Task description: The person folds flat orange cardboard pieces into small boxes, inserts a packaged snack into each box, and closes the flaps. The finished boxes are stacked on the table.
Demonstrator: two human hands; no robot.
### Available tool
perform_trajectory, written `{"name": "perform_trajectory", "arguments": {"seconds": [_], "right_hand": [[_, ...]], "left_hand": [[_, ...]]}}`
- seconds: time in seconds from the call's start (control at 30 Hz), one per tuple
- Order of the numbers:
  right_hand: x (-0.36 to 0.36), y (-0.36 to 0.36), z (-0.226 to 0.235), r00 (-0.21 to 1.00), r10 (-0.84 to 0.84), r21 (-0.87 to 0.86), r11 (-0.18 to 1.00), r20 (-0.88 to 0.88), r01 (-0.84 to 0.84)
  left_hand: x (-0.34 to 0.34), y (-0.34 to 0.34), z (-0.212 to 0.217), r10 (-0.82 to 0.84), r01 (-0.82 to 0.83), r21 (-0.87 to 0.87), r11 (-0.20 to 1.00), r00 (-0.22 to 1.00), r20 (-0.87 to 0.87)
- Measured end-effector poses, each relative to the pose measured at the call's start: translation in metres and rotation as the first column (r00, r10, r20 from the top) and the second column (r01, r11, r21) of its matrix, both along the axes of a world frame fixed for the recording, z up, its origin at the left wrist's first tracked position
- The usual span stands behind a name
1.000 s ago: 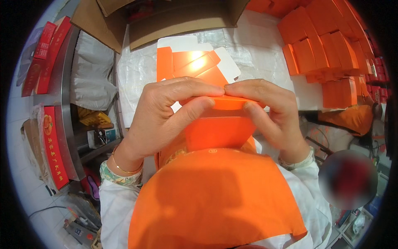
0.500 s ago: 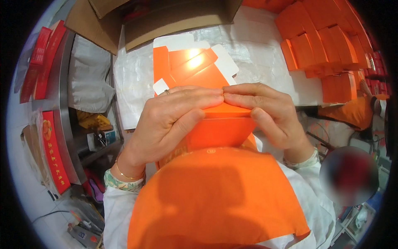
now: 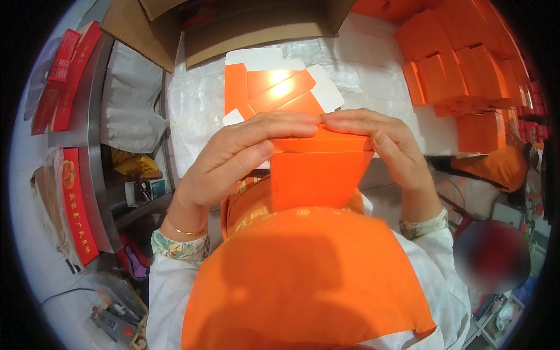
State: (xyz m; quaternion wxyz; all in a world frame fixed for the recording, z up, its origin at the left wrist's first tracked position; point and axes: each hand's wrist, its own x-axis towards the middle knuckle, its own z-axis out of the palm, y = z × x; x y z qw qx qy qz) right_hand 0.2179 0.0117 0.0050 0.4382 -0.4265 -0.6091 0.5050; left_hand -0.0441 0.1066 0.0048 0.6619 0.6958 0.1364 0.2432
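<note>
An orange cardboard box (image 3: 318,178) stands close in front of my apron, between my two hands. My left hand (image 3: 230,154) grips its left side, with the fingers laid over the top and the thumb near the upper edge. On the right side my right hand (image 3: 396,149) does the same, its thumb bent at the upper right corner. The fingertips of both hands nearly meet above the lid, hiding the box's far side. Just beyond lies an unfolded orange box blank (image 3: 280,87) with white flaps.
Finished-looking orange boxes (image 3: 455,76) are stacked at the far right on a table covered in white sheeting (image 3: 195,111). A large open brown carton (image 3: 262,41) stands at the back. Left is a metal-edged bench (image 3: 87,134) with red boxes. Someone's orange clothing (image 3: 496,166) shows at right.
The fingers of both hands have slid apart a little along the lid, and the hands sit slightly higher. More of the box's near face shows now. The whole view has shifted slightly.
</note>
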Motion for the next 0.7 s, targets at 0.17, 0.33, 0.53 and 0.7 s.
{"name": "perform_trajectory", "arguments": {"seconds": [0.17,0.33,0.53,0.7], "right_hand": [[0.003,0.001,0.000,0.999,0.000,0.010,1.000,0.037,0.000],[-0.003,-0.003,-0.002,0.998,-0.047,0.025,0.999,0.050,0.046],[-0.005,-0.008,-0.008,0.984,-0.058,0.203,0.979,0.166,0.023],[-0.006,-0.016,-0.019,0.912,-0.106,0.298,0.954,0.395,-0.018]], "left_hand": [[-0.003,0.008,-0.004,-0.056,0.057,-0.023,0.998,0.997,0.062],[0.000,0.004,-0.005,0.002,-0.002,0.076,0.997,1.000,0.002],[0.003,-0.002,-0.022,0.061,-0.068,0.152,0.986,0.997,0.052],[0.007,-0.011,-0.043,0.128,-0.135,0.091,0.987,0.989,0.076]]}}
